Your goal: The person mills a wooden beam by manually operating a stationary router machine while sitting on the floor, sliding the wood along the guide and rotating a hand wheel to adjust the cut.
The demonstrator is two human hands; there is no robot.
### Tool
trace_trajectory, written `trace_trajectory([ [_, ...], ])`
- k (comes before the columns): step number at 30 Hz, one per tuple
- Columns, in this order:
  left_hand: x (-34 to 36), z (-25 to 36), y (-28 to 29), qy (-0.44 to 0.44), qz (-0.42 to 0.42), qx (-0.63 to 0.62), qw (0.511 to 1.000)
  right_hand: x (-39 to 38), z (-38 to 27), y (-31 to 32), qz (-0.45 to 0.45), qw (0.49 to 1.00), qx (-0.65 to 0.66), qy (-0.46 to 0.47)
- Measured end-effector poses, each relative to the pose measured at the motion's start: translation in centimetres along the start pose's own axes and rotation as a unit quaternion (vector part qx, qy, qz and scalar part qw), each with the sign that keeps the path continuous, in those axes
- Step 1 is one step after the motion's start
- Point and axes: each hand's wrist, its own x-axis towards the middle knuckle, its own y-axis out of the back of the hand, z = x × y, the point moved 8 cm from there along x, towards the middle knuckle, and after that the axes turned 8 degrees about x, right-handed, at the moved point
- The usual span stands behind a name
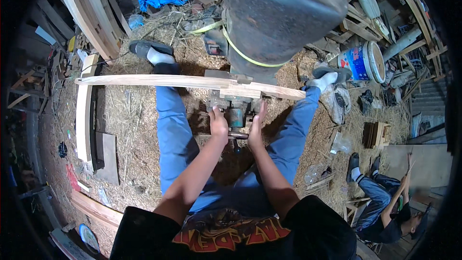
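A long pale wooden beam (159, 81) lies crosswise in a workshop machine, with its jointed, layered part near the middle. The machine's dark, rounded metal housing (284, 24) rises behind it, and a greenish vise-like base (236, 115) sits below. My left hand (219, 124) is at the base's left side, fingers pointing forward and not wrapped round anything I can see. On the other side my right hand (256, 127) has its fingers stretched toward the beam. Both palms are close to a metal crank bar (236, 135); whether they touch it is hard to tell.
Wood shavings and straw cover the floor around my legs. Tall curved planks (84, 14) lean at the far left, near an upright pale timber (84, 120). A blue-and-white bucket (358, 62) stands at the right. Another person (385, 207) sits at the lower right.
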Motion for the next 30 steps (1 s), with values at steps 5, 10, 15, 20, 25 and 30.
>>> trace_trajectory([
  [5, 0.5, -0.5, 0.7, -0.043, 0.024, -0.062, 0.997, 0.4, 0.0, -1.3, -0.057, 0.997, 0.055, 0.022],
  [10, 2.7, -1.7, 0.9, -0.020, 0.013, -0.067, 0.997, 0.9, 0.7, -1.0, -0.069, 0.997, 0.038, 0.019],
  [15, 6.1, -1.9, 2.2, -0.100, 0.037, 0.070, 0.992, 0.9, 1.4, -1.0, -0.047, 0.999, 0.007, 0.007],
  [20, -1.7, 3.9, 0.2, -0.179, 0.141, 0.361, 0.904, -0.4, 6.8, 3.2, 0.074, 0.995, -0.027, -0.054],
  [25, -0.4, 2.8, -0.3, -0.189, 0.065, 0.311, 0.929, 0.2, 4.7, 1.1, 0.068, 0.985, 0.149, -0.061],
  [30, 0.7, 1.7, -0.6, -0.222, 0.015, 0.278, 0.934, 0.2, 1.2, -1.2, 0.033, 0.973, 0.214, -0.075],
])
